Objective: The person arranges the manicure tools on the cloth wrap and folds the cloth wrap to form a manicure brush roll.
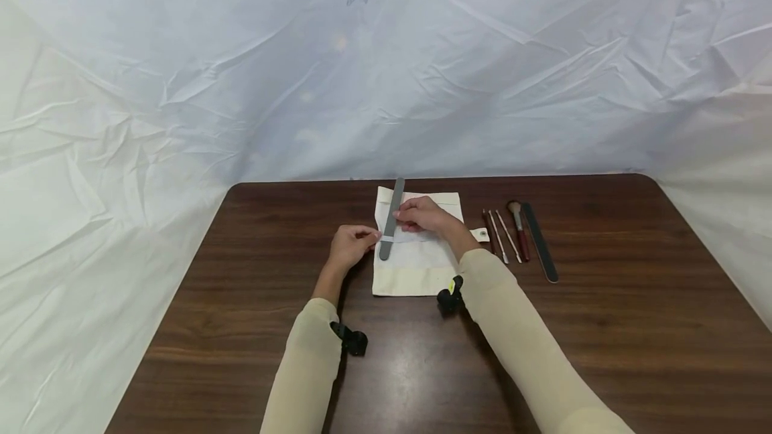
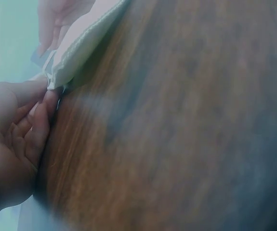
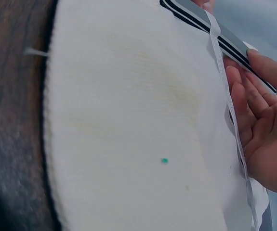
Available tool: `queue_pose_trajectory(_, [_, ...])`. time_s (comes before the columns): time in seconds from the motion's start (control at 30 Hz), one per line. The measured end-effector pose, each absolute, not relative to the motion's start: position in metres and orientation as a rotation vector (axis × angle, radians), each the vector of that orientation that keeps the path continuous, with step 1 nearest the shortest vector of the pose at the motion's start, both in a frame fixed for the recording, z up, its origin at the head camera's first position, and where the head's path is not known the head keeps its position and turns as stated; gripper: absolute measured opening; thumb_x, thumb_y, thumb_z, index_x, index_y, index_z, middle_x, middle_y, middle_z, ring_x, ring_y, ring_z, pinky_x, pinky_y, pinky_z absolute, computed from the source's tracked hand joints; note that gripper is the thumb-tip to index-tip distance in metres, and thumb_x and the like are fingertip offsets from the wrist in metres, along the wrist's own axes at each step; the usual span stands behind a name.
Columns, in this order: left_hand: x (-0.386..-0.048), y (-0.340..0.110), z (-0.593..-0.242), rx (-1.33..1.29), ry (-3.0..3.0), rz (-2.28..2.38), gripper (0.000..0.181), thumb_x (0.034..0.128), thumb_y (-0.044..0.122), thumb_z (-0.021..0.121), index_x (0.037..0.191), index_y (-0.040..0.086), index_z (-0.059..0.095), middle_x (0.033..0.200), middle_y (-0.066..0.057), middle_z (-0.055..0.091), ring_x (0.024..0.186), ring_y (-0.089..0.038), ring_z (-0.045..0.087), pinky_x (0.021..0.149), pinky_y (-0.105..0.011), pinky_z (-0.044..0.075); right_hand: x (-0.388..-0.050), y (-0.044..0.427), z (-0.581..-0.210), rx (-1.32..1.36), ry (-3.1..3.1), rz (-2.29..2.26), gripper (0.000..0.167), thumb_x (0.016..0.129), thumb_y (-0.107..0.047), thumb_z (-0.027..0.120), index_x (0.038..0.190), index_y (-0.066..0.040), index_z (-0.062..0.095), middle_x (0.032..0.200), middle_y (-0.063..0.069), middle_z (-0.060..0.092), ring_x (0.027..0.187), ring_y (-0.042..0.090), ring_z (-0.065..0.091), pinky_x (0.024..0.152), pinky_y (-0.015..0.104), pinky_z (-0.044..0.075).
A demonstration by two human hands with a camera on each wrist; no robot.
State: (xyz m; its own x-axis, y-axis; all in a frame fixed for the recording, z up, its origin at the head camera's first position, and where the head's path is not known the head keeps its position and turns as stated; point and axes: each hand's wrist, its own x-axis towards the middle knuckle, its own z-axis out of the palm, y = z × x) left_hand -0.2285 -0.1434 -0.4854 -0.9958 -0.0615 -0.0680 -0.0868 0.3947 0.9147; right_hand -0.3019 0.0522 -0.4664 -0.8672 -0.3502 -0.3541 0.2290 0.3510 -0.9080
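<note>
White fabric (image 1: 422, 99) hangs behind a dark wood-grain worktop (image 1: 241, 327). Left of centre, the left hand (image 1: 351, 246) pinches the edge of a white cloth (image 1: 416, 280); at centre, a grey nail file (image 1: 393, 216) slants beneath its elastic band (image 3: 230, 108), pinched by the right hand (image 1: 425, 214); at centre right lie slim tools (image 1: 509, 236), a brush (image 1: 519, 230) and a darker file (image 1: 539, 243).

booth-like space: hanging cloth (image 1: 482, 86), brown table (image 1: 199, 327)

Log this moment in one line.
left hand: pinches edge of cloth | right hand: holds gray file | white strap: over gray file | right of cloth: brush, dark file
</note>
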Motion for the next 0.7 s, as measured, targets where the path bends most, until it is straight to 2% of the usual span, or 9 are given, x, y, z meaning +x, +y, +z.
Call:
queue_pose_trajectory(0.3, [-0.2277,-0.1437,-0.4843,-0.108,2.632,1.67,0.014,0.0929,0.014,0.074,0.097,0.003,0.081,0.081,-0.008,0.078,0.065,-0.002,0.061,0.064,-0.019,0.05,-0.301,0.051,-0.4656,-0.064,2.079,-1.644,0.05,0.098,-0.019,0.064,0.144,-0.005,0.051,0.076,-0.012,0.069,0.066,0.001,0.066,0.06,0.016,0.049])
queue_pose_trajectory(0.5, [-0.2255,-0.1449,-0.4808,-0.111,2.638,1.642,0.015,0.0937,0.017,0.074,0.098,0.005,0.082,0.083,-0.007,0.078,0.066,-0.002,0.061,0.066,-0.02,0.049,-0.3034,0.0496,-0.4642,0.077,1.977,-1.795,0.052,0.098,-0.02,0.066,0.147,-0.006,0.051,0.08,-0.014,0.07,0.072,-0.001,0.069,0.062,0.014,0.052])
queue_pose_trajectory(0.7, [-0.225,-0.1459,-0.4841,-0.082,2.63,1.667,0.014,0.0929,0.015,0.074,0.097,0.004,0.082,0.08,-0.008,0.076,0.066,-0.004,0.06,0.065,-0.021,0.049,-0.3035,0.0445,-0.4653,0.245,1.92,-1.918,0.044,0.1,-0.022,0.066,0.14,-0.005,0.058,0.069,-0.013,0.069,0.062,0.0,0.067,0.055,0.013,0.05])
